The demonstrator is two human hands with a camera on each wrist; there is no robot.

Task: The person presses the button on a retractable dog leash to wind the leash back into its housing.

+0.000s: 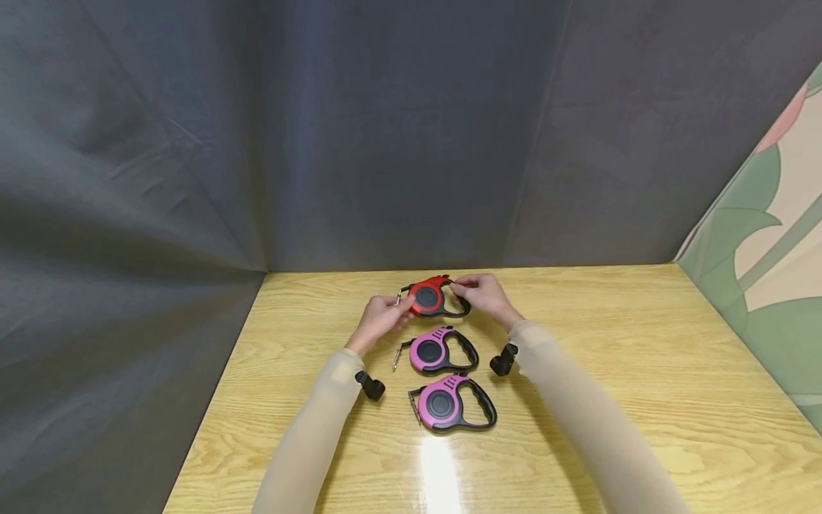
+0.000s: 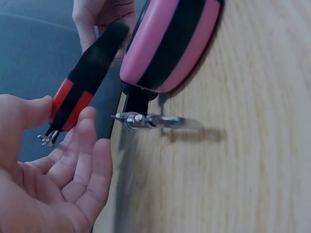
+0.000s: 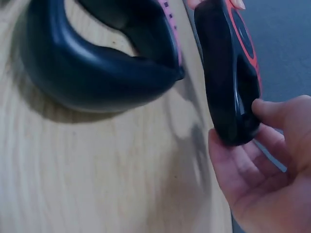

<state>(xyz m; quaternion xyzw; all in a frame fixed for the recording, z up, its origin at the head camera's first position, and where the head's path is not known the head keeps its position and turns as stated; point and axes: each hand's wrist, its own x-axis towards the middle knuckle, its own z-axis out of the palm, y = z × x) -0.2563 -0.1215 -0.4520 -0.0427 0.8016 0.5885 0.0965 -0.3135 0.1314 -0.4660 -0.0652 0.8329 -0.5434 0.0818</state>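
**Two hands on a red leash reel**

We see the left hand (image 1: 380,319) and right hand (image 1: 483,294) pinch the red retractable leash (image 1: 432,297) — rounded glossy plastic, black handle — at the wooden table's (image 1: 642,371) far end, beyond two pink leashes (image 1: 439,350).

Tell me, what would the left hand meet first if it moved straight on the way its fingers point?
Most likely the red leash: the left hand already touches its clip end, fingers pointing at its body. Beyond it is the right hand, gripping the handle.

Head cam high; 2 wrist cams close, low.
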